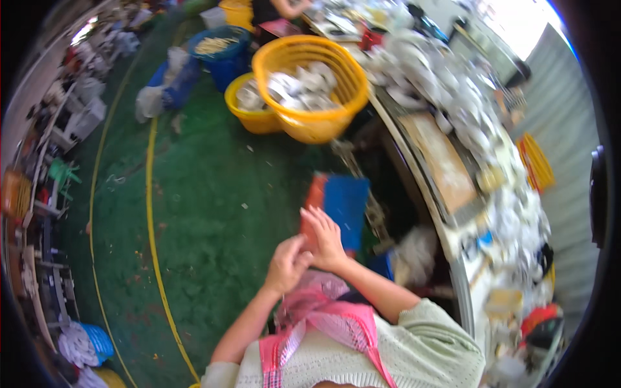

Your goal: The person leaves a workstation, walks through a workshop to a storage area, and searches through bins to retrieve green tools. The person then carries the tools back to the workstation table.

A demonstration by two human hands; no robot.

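In front of my apron, my right hand point(327, 242) is raised with its fingers stretched out, and nothing shows in it. My left hand point(288, 265) is beside it with fingers curled, the fingertips by the base of the right hand. Whatever these fingers pinch, if anything, is hidden. A pink checked apron point(349, 323) hangs over my pale knitted top. Beyond my hands lies a flat red and blue sheet or board point(346, 204), partly covered by the right hand.
Ahead stands a large yellow basket point(314, 123) with white pieces, over a smaller yellow tub point(255, 123). A blue bucket point(220, 58) is behind. On the right, a long workbench point(475, 284) bears heaped white parts point(453, 84). Someone sits at the far end. Shelves line the left.
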